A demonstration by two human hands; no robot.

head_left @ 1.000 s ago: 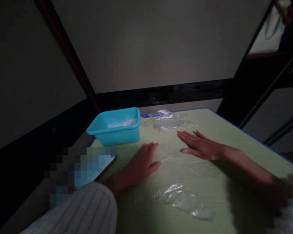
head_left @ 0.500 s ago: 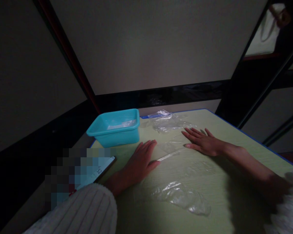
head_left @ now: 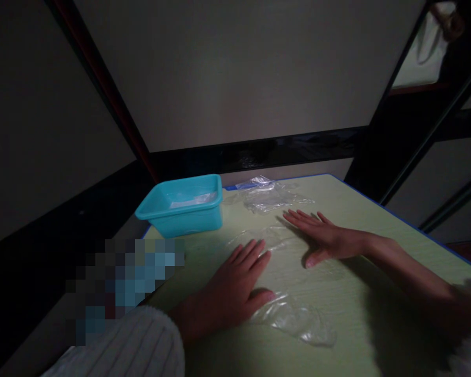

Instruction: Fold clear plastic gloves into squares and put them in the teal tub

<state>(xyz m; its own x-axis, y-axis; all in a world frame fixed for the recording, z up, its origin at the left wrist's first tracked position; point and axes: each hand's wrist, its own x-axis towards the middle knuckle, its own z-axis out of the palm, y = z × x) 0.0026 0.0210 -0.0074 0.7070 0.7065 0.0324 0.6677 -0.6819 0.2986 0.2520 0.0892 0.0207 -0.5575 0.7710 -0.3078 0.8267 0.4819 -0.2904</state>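
the left hand (head_left: 235,285) and right hand (head_left: 324,238) are palm down, fingers apart, gripping nothing, over a clear, thin, wrinkly plastic sheet (head_left: 302,323) on the pale green, blue-edged table (head_left: 341,199). flat palms probably suit such floppy stuff. a crumpled see-through plastic heap (head_left: 269,196) lies behind.

Colourless plastic film (head_left: 304,320); turquoise tub (head_left: 192,220)

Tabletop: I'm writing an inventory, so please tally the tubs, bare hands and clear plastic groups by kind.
Turquoise tub: 1
Bare hands, left hand and right hand: 2
Clear plastic groups, crumpled far plastic and spread near plastic: 2 (separate pieces within each can't be told)
Total: 5
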